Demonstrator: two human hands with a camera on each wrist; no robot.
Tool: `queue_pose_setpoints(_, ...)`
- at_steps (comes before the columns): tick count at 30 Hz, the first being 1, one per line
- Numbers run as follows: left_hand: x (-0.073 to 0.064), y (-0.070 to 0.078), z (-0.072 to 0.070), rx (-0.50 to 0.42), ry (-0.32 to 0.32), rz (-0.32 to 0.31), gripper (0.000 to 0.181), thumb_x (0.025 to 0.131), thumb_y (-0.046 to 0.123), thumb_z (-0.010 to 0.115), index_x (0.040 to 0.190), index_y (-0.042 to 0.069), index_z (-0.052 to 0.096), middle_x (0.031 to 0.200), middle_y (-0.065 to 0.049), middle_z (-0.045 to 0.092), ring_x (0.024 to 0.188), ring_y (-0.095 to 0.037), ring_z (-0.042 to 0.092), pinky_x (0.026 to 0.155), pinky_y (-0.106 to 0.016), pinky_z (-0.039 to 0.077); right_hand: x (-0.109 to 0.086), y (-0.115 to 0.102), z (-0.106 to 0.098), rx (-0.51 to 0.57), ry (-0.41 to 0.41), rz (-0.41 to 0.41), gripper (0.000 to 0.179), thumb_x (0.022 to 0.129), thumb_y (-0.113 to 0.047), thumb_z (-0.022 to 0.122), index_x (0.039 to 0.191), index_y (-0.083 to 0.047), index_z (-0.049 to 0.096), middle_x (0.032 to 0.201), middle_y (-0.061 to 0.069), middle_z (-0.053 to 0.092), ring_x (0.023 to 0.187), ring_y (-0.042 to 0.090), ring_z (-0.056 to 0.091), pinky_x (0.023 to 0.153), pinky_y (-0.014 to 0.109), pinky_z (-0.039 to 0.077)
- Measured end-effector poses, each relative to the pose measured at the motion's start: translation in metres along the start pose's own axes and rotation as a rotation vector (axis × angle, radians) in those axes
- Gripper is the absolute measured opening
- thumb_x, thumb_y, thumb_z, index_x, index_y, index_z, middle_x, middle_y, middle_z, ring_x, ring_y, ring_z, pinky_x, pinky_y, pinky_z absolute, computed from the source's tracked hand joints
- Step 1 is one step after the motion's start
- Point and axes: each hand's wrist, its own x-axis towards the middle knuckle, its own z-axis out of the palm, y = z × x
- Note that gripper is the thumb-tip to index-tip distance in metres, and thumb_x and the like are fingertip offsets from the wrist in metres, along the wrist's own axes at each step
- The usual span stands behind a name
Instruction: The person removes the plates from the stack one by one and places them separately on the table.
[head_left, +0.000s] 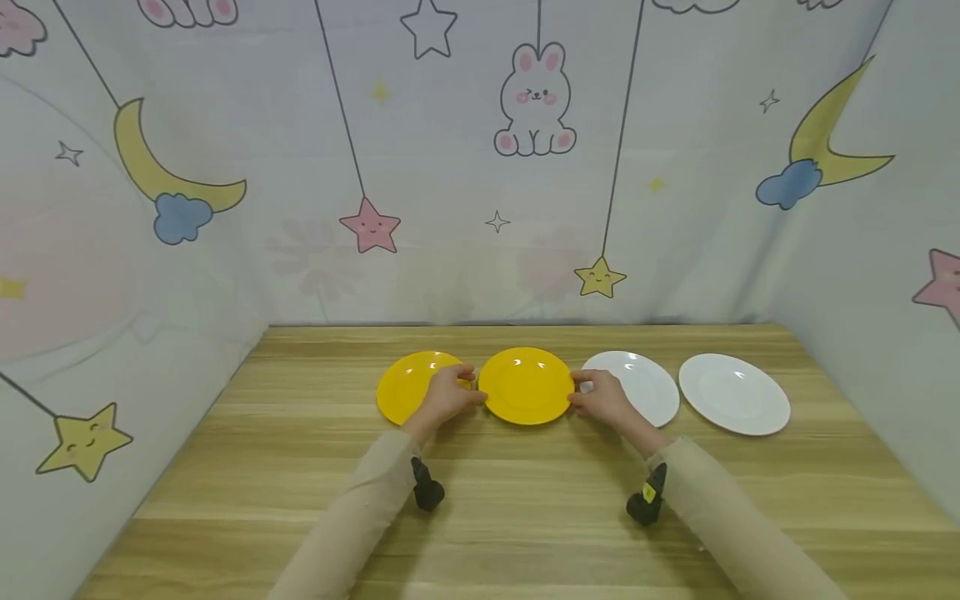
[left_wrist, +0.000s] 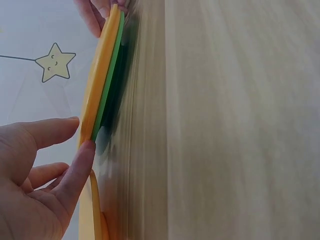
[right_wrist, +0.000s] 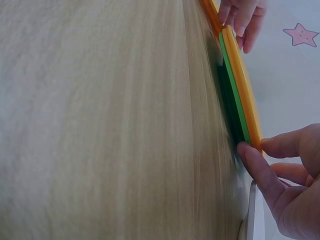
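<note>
In the head view a yellow plate [head_left: 527, 385] lies between the two hands. The wrist views show a green plate [left_wrist: 108, 82] directly beneath it. The left hand [head_left: 447, 396] pinches the stack's left rim, index finger at the yellow edge and thumb lower down. Opposite, the right hand [head_left: 603, 396] pinches the right rim, its thumb [right_wrist: 255, 162] by the green edge. Another yellow plate [head_left: 405, 387] sits left, partly behind the left hand. A white plate [head_left: 641, 387] is partly covered by the right hand. Whether the stack is off the table cannot be told.
A second white plate [head_left: 735, 395] lies at the far right of the row. The wooden table [head_left: 517, 525] extends in front of the plates. A patterned cloth [head_left: 465, 158] stands behind it and along both sides.
</note>
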Motion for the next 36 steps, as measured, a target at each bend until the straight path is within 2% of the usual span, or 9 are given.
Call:
queue_pose_setpoints(4,0.0,0.002,0.0,0.042,0.011,0.008,0.059,0.074,0.015,0.075,0.125,-0.003,0.051,0.116,-0.016,0.059,0.107,-0.025,0.053,0.09,-0.035,0.047,0.0,0.0,0.0,-0.002,0.0,0.001,0.045,0.084,-0.002,0.06,0.125,0.011,0.047,0.116,0.027,0.055,0.061,0.011,0.062,0.058,0.024,0.054)
queue_pose_setpoints(10,-0.001,0.005,-0.001,0.108,-0.022,0.039,0.058,0.074,0.017,0.075,0.123,-0.004,0.052,0.113,-0.015,0.06,0.104,-0.025,0.054,0.088,-0.035,0.047,0.001,0.0,0.0,-0.013,0.003,0.006,0.046,0.084,-0.004,0.061,0.125,0.009,0.048,0.117,0.026,0.055,0.059,0.009,0.061,0.057,0.022,0.054)
queue_pose_setpoints(13,0.0,0.007,-0.001,0.124,-0.044,0.049,0.055,0.074,0.016,0.075,0.121,-0.004,0.054,0.112,-0.015,0.061,0.101,-0.024,0.055,0.084,-0.033,0.049,0.0,0.0,0.0,-0.009,0.005,0.012,0.046,0.083,-0.004,0.061,0.125,0.009,0.048,0.118,0.026,0.054,0.06,0.01,0.061,0.057,0.022,0.054)
queue_pose_setpoints(19,0.002,0.006,0.002,0.082,-0.063,0.055,0.044,0.073,0.015,0.076,0.112,0.0,0.061,0.106,-0.013,0.062,0.078,-0.016,0.056,0.064,-0.023,0.051,0.0,0.0,0.0,-0.009,0.004,0.017,0.046,0.084,-0.004,0.061,0.125,0.01,0.048,0.119,0.026,0.054,0.061,0.01,0.061,0.058,0.022,0.054)
queue_pose_setpoints(23,0.003,0.003,0.004,0.055,-0.069,0.053,0.042,0.072,0.018,0.077,0.109,0.003,0.063,0.103,-0.01,0.062,0.074,-0.014,0.055,0.061,-0.021,0.051,0.0,0.0,0.0,-0.011,0.005,0.011,0.045,0.083,-0.004,0.061,0.125,0.01,0.048,0.117,0.026,0.054,0.06,0.009,0.061,0.057,0.022,0.054)
queue_pose_setpoints(27,0.003,0.002,0.006,0.052,-0.055,0.059,0.044,0.072,0.022,0.077,0.109,0.004,0.064,0.102,-0.009,0.062,0.081,-0.017,0.056,0.068,-0.025,0.052,0.0,0.0,0.0,-0.012,0.007,0.002,0.045,0.083,-0.003,0.061,0.124,0.011,0.048,0.117,0.026,0.054,0.06,0.01,0.061,0.057,0.023,0.054)
queue_pose_setpoints(32,0.001,0.004,0.009,0.114,-0.003,0.064,0.048,0.07,0.028,0.078,0.109,0.004,0.064,0.101,-0.007,0.064,0.091,-0.019,0.055,0.082,-0.032,0.048,0.0,0.0,0.0,-0.007,0.003,0.005,0.045,0.084,-0.003,0.06,0.124,0.011,0.048,0.118,0.027,0.054,0.061,0.011,0.062,0.058,0.023,0.054)
queue_pose_setpoints(36,0.002,0.006,0.01,0.157,0.022,0.061,0.05,0.069,0.029,0.079,0.108,0.003,0.065,0.099,-0.006,0.065,0.09,-0.02,0.055,0.084,-0.034,0.047,0.0,-0.001,0.0,0.002,0.001,0.006,0.045,0.084,-0.002,0.06,0.124,0.011,0.047,0.117,0.027,0.054,0.061,0.012,0.062,0.058,0.023,0.054)
